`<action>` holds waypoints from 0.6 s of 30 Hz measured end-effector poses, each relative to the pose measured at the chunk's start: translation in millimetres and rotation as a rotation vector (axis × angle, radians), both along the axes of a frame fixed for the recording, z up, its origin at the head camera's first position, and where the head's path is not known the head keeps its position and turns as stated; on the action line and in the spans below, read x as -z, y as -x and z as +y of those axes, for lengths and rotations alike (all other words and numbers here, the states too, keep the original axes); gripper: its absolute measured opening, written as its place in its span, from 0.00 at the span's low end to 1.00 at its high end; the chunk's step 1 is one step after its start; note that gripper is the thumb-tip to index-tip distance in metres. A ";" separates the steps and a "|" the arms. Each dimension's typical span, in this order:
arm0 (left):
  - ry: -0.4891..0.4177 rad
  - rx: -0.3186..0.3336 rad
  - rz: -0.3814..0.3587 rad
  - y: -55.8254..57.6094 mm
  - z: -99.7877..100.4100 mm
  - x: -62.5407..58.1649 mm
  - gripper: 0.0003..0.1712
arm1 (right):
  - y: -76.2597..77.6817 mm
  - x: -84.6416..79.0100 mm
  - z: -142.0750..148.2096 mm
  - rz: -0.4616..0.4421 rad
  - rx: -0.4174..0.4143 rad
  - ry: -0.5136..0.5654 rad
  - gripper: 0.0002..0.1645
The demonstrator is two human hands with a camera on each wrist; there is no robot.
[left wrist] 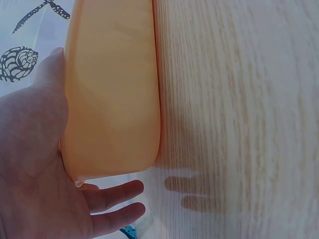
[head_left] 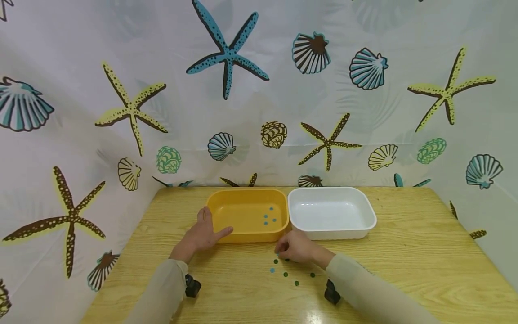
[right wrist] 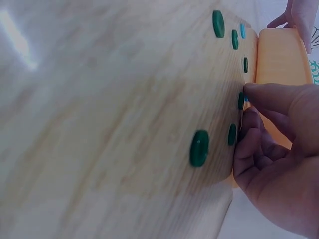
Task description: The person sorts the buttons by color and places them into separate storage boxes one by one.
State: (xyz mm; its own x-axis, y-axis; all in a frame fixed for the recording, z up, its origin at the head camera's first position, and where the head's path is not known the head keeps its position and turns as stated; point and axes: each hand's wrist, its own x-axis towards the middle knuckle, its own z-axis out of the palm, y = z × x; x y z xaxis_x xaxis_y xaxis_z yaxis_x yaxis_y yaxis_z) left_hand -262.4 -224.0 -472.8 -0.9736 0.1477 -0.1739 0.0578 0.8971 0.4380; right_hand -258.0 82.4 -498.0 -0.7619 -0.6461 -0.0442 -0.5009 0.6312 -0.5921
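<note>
While the left hand (head_left: 204, 233) lies with fingers extended against the near left corner of the yellow tray (head_left: 252, 237), gripping nothing, the right hand (head_left: 298, 246) works at the tabletop (head_left: 238, 279) just in front, thumb and curled fingers pinching a blue disc (head_left: 277, 253). Picking up that disc looks to be the step in hand. Four blue pieces (head_left: 274, 220) lie inside the yellow tray, toward its right end; a loose blue counter (head_left: 272, 270) sits on the wood among several green discs (head_left: 285, 274). Beside the yellow tray stands the white tray (head_left: 333, 235). The next move seems to call for a secure fingertip hold and a lift that leaves the neighbouring green discs undisturbed.
</note>
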 end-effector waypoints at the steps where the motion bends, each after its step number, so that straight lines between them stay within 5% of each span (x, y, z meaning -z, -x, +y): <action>1: -0.001 0.000 0.000 -0.1 0.0 0.1 0.70 | 0.1 0.2 -0.1 0.004 -0.003 0.002 0.03; 12: 0.004 -0.003 -0.006 0.6 0.2 0.0 0.69 | 0.7 1.3 3.6 0.046 -0.068 0.038 0.01; 18: 0.009 0.002 -0.010 -0.1 0.9 -1.0 0.70 | 2.4 3.3 3.4 -0.010 -0.044 0.027 0.04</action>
